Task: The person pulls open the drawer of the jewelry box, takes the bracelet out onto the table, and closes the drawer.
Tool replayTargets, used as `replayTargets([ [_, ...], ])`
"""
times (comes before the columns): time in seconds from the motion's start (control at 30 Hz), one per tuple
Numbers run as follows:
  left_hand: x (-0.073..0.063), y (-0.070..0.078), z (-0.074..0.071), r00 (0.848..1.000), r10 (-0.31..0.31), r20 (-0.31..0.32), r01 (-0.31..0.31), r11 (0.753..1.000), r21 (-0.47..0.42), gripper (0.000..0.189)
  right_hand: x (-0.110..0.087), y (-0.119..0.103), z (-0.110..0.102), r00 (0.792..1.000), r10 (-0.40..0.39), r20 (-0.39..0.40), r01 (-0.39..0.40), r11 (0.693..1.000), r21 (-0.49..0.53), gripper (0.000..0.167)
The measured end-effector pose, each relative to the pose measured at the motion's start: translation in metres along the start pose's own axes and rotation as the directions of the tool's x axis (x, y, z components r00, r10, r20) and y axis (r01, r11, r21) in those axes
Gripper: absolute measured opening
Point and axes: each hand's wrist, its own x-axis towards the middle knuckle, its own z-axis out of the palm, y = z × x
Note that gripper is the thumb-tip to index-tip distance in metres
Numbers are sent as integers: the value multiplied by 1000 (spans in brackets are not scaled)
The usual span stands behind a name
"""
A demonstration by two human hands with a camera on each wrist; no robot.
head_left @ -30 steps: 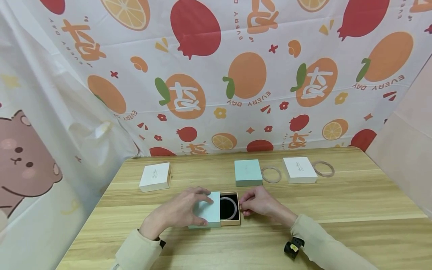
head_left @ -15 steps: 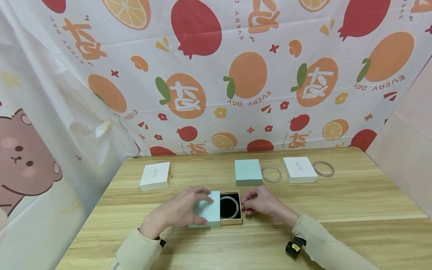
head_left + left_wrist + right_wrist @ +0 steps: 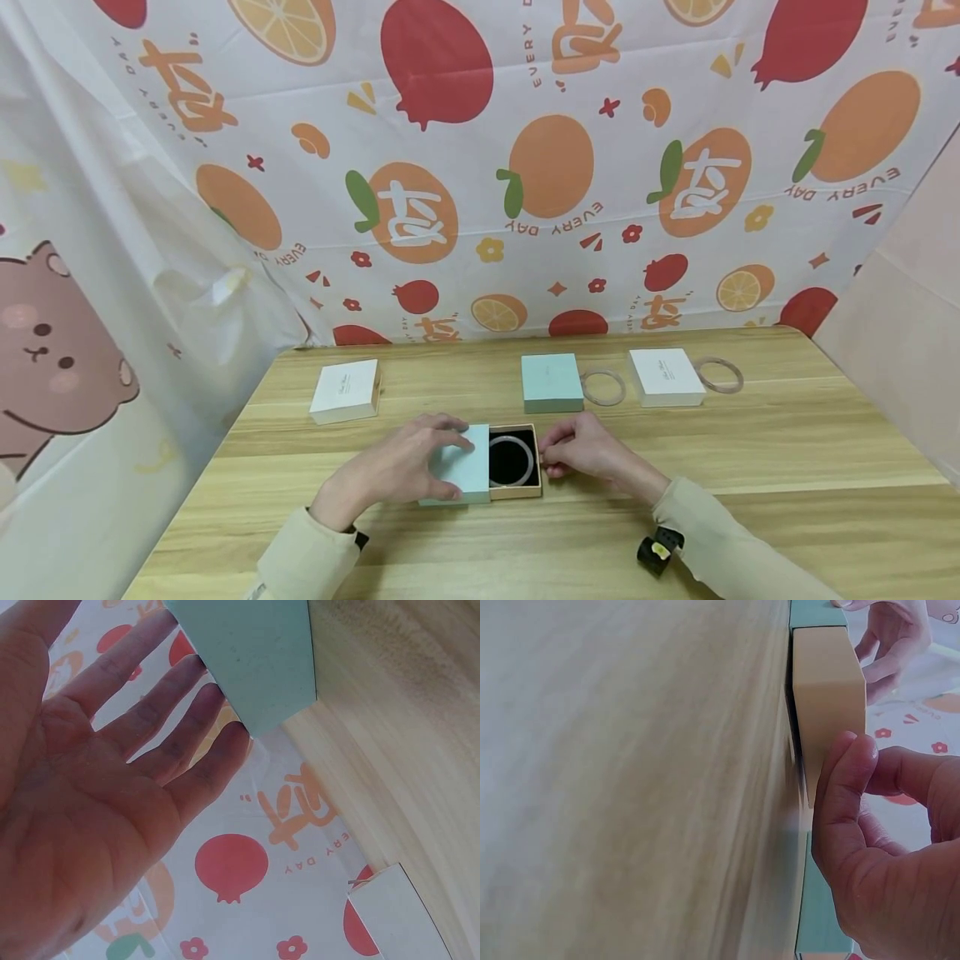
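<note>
My left hand point(image 3: 408, 462) spans a mint-green bracelet box cover point(image 3: 472, 462), thumb on the near edge and fingers at the far edge. The left wrist view has its fingertips against the cover's side point(image 3: 259, 667). A tan drawer point(image 3: 517, 492) with black lining sticks out to the right of the cover. In it lies a pale bangle point(image 3: 531, 460), its left part under the cover. My right hand point(image 3: 588, 450) pinches at the drawer's right end. Thumb and forefinger press together there in the right wrist view, hiding what is between them at the drawer point(image 3: 829, 682).
Behind the hands stand another mint-green box point(image 3: 551, 382) and a white box point(image 3: 667, 377), each with a bangle beside it, one nearer point(image 3: 603, 402) and one farther right point(image 3: 723, 387). A further white box point(image 3: 345, 390) sits at the back left. A printed cloth point(image 3: 480, 275) hangs behind the table.
My right hand has moved slightly right, and the drawer has slid farther out of the cover with more of the bangle showing. My left hand has stayed on the cover.
</note>
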Motion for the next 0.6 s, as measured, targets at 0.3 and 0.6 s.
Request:
replayTargets([
  [0.3, 0, 0, 0, 1000, -9, 0, 9, 1000, -2, 48, -2, 3, -2, 999, -32, 13, 33, 999, -13, 12],
  [0.6, 0, 0, 0, 1000, -17, 1, 17, 1000, -5, 49, -3, 4, -4, 1000, -25, 12, 25, 1000, -6, 13],
])
